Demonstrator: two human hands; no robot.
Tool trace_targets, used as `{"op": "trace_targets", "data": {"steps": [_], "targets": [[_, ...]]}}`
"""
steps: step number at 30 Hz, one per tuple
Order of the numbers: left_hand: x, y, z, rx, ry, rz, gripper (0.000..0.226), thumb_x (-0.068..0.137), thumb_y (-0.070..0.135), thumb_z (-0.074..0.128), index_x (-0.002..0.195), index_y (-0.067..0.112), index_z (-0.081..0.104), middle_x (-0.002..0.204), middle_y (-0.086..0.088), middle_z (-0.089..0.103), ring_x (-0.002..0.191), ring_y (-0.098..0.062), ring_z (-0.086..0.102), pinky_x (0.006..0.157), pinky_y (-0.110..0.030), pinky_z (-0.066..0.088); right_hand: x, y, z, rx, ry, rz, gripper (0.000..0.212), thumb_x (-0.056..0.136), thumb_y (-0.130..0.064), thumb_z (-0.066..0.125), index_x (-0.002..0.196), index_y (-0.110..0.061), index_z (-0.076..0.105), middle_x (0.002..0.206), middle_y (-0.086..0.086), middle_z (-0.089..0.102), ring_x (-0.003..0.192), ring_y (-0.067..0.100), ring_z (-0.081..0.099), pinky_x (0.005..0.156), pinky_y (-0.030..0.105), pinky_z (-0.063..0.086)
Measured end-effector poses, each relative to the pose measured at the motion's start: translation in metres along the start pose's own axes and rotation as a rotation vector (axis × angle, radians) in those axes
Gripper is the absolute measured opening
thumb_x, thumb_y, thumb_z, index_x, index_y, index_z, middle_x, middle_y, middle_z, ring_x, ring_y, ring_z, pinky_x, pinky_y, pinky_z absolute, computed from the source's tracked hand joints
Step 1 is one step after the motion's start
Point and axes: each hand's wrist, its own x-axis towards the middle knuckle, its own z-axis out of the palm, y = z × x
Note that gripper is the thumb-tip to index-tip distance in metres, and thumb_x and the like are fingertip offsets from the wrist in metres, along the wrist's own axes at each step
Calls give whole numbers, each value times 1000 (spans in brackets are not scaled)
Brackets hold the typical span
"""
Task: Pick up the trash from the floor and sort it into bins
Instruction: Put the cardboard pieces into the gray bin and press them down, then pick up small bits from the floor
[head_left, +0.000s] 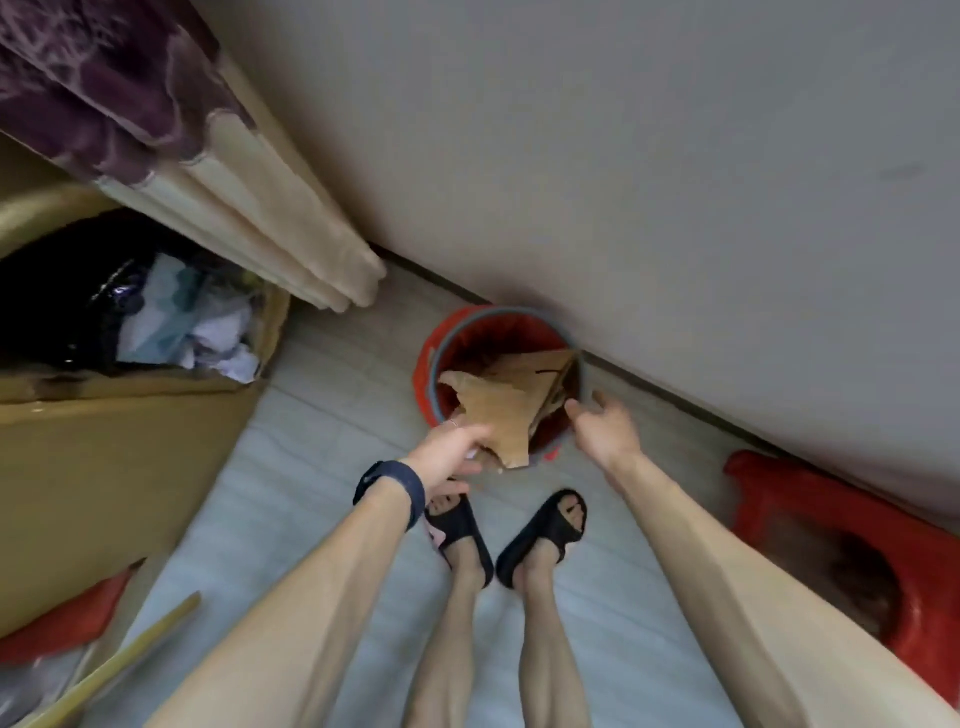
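Cardboard (498, 410) in left hand (451, 451) grip, across red bin (423, 375) rim by wall (675, 182).

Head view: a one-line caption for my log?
Left hand holds a cardboard scrap half in the red bin by the wall; right hand open at its rim.

The bin (423, 374) stands on the floor (332, 400) against the wall (675, 182) with cardboard (498, 410) in it; a box (104, 467) sits left, a stool (779, 483) right.

Reaching forward and down, pinching a cardboard piece (501, 415) with the left hand (449, 449), loosely splaying the fingers of the right hand (605, 434), gripping nothing.
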Motion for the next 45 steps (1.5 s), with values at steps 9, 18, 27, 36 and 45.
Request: {"op": "trace_targets", "data": {"steps": [9,18,27,36,45], "targets": [[-65,-2,-2,376,84,59,31,99,30,51,127,19,55,126,-4,61,114,-25,60,71,-28,47,-105,59,-19,113,-7,93,15,94,-9,56,107,-12,62,86,4,72,65,13,63,57,16,47],[-168,2,73,896,12,293,24,95,32,50,117,27,58,113,1,67,100,-20,67,85,-31,51,-256,109,-57,360,92,55,14,96,-16,58,103,-26,66,94,-5,74,84,13,71,77,24,52],[-263,-110,216,1419,-153,542,27,96,34,48,119,28,61,123,4,67,115,-18,60,97,-26,44,-418,236,-97,369,504,-108,16,95,-28,59,103,-36,70,97,-18,68,91,-5,63,82,12,47],[-329,-368,291,1892,-457,501,27,93,31,55,118,24,65,114,3,71,109,-16,64,90,-22,47,-596,470,12,605,695,242,12,90,-33,65,101,-36,67,94,-19,70,83,-4,66,83,19,52],[-339,-500,364,2223,-540,405,32,91,36,53,119,24,63,119,1,69,111,-23,63,91,-26,49,-664,613,62,879,744,563,18,90,-28,68,108,-28,65,99,-16,69,88,4,67,88,24,50]]}}
